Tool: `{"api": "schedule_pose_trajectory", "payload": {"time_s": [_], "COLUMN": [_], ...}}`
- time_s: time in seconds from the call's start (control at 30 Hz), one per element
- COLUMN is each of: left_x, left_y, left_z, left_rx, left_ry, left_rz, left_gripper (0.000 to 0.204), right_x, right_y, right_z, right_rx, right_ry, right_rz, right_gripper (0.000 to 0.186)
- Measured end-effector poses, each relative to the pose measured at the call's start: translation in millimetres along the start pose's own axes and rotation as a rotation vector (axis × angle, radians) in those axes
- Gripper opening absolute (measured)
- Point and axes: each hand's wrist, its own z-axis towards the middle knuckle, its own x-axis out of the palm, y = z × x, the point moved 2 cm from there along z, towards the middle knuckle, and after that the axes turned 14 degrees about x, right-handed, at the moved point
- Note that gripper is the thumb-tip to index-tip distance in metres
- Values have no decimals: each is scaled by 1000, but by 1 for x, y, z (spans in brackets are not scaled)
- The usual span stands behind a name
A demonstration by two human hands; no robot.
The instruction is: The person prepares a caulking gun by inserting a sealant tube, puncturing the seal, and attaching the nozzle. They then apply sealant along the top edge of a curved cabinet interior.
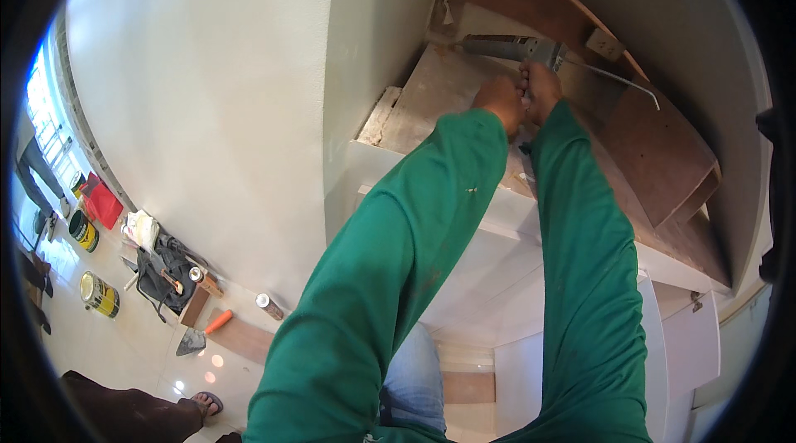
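Note:
Both my arms, in green sleeves, reach forward over a cabinet top. My right hand (543, 91) is closed round the handle end of a grey caulking gun (539, 51). My left hand (499, 101) is closed right beside it, its knuckles against the right hand, and seems to grip the same handle. The fingers overlap and partly hide what lies between them. The barrel of the gun points left over the dusty brown cabinet top (439, 95). Its thin rod (622, 78) sticks out to the right and ends in a bend.
A white wall (332, 53) juts out at my left. Reddish-brown boards (659, 153) and a wall socket (604, 44) are at the right. A cabinet door (692, 339) hangs open. On the floor are a trowel (191, 342), tubes (269, 305), a black bag (162, 273), and several cans (99, 294). People stand left.

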Motion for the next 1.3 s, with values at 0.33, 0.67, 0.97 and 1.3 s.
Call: {"api": "schedule_pose_trajectory", "payload": {"time_s": [0.33,0.67,0.97,1.3], "left_x": [21,-11,-6,1], "left_y": [15,-5,-28,-29], "left_z": [7,-4,-18,-14], "left_rx": [100,-49,0,-90], "left_ry": [-162,134,101,75], "left_rz": [-282,-105,208,4], "left_gripper": [58,79,75,84], "right_x": [-7,-16,-17,-22], "right_y": [5,0,4,27], "right_z": [5,16,8,-3], "right_rx": [54,108,207,-5], "right_ry": [333,274,232,198], "right_rz": [1,357,291,-203], "right_gripper": [33,28,22,16]}}
